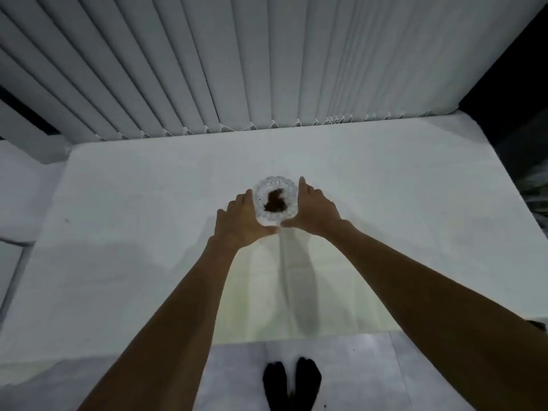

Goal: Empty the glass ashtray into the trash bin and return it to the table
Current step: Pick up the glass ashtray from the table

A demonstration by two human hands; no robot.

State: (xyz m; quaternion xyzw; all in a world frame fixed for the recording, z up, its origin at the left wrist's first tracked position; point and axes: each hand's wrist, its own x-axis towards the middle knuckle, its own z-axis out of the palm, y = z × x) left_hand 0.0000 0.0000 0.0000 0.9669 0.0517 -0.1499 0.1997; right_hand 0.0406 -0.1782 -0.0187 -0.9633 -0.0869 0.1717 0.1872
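The person is cupping the glass ashtray [275, 201], sitting on the tabletop [385, 203] with its dark debris, between the spread left hand [243, 222] and right hand [314, 213], apparently starting the pickup; next comes a level lift.

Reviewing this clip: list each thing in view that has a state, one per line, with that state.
glass ashtray: upright on the table, still holds a dark clump of debris, not emptied.
left hand: open, cupped against the ashtray's left side.
right hand: open, cupped against its right side.
table: covered in white cloth.
vertical blinds: drawn shut.
trash bin: not in view.
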